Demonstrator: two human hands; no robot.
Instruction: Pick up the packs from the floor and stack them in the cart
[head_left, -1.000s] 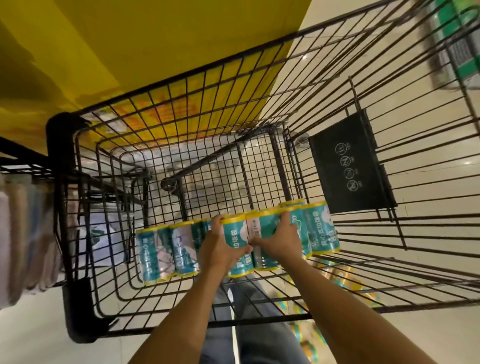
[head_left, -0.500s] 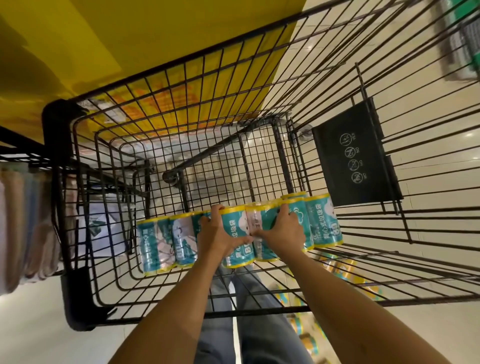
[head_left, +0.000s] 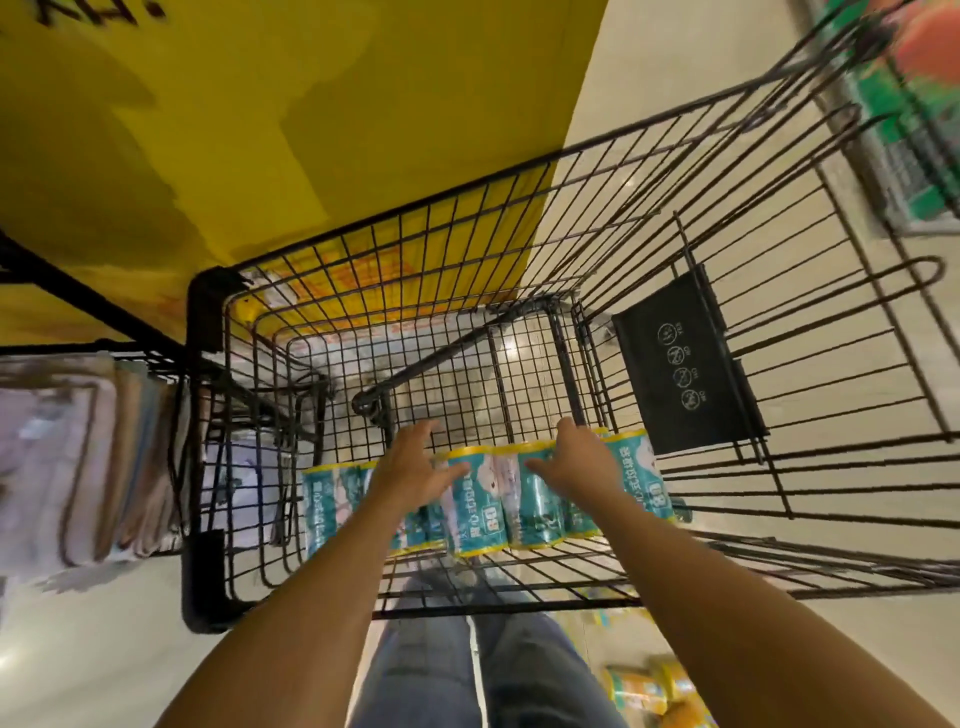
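cart: black wire shopping cart (head_left: 597, 270) fills the middle of the frame, seen from above, with a black warning placard (head_left: 685, 364) hanging on its right wall.
packs in cart: a row of teal-and-yellow roll packs (head_left: 488, 509) lies across the basket floor at lower centre, standing side by side and touching. Looks like one layer only, nothing on top of them.
left hand: the left hand (head_left: 415, 467) is spread open over the left part of the row, fingers splayed, not gripping anything. Can't tell if the palm is touching the packs or just above them.
right hand: the right hand (head_left: 576, 457) is open too, fingers loose, over the right part of the row. Nothing held.
floor: more yellow-edged packs (head_left: 644, 686) show at the bottom right of the frame, blurry, down by the jeans (head_left: 467, 665).
progress: I'd say early-to-middle. One row is in and the hands are empty, so this batch looks placed. At least a few packs are left on the floor, and there's plenty of room in the cart.
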